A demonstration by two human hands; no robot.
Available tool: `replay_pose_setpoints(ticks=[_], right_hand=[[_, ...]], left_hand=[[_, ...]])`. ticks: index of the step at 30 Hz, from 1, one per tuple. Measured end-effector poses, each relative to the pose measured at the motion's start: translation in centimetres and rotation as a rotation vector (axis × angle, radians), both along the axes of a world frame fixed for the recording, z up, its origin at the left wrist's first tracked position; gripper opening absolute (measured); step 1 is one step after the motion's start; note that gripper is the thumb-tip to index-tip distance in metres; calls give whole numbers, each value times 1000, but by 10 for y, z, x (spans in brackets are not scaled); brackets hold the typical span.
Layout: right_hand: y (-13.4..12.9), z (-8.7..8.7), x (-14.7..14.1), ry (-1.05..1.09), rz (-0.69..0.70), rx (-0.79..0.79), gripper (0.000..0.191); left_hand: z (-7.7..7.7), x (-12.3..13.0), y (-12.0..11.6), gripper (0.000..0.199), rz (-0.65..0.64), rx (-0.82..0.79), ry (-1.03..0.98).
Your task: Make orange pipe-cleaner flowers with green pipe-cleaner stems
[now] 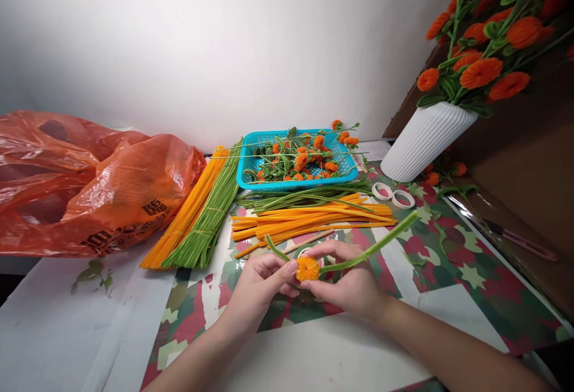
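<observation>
Between my two hands is a small orange pipe-cleaner flower (308, 269), its round ridged face turned toward me. My left hand (264, 278) pinches its left side with thumb and fingers. On the other side, my right hand (347, 275) grips its right edge, thumb below and fingers above. A green pipe cleaner (372, 250) runs from the flower up to the right across my right hand, and a short green end sticks up above my left hand. Just beyond lie loose orange pipe cleaners (309, 219) and green pipe cleaners (296, 198).
A blue basket (291, 186) of finished flowers stands at the back. Bundled orange and green pipe cleaners (201, 219) lie beside a red plastic bag (112, 189). Right are two tape rolls (403, 199), a tilted-looking white vase (426, 141) of orange flowers, and a pink-handled tool (529, 244).
</observation>
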State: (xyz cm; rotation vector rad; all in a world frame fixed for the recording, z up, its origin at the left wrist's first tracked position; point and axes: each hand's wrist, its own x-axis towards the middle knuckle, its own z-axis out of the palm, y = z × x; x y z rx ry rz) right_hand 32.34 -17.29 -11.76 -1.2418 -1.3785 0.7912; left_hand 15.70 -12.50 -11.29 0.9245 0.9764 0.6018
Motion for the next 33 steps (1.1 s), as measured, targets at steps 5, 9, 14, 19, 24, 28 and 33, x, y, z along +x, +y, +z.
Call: replay_pose_setpoints(ticks=[5, 9, 14, 19, 24, 28, 33], right_hand=[[-4, -5, -4, 66, 47, -33, 53], [-2, -3, -4, 18, 73, 38, 39], [-1, -1, -2, 66, 116, 22, 33], [-3, -2, -5, 235, 142, -144, 46], [-3, 0, -8, 354, 138, -151, 36], [-3, 1, -7, 301, 119, -111, 29], [-1, 0, -6, 297, 127, -80, 26]], left_hand=[[0, 2, -2, 36, 50, 7, -9], [0, 4, -5, 35, 13, -43, -67], [1, 4, -5, 33, -8, -47, -99], [1, 4, -5, 32, 25, -14, -83], [-1, 3, -6, 34, 1, 11, -38], [1, 3, -6, 35, -11, 13, -35], [0, 3, -5, 36, -22, 17, -18]])
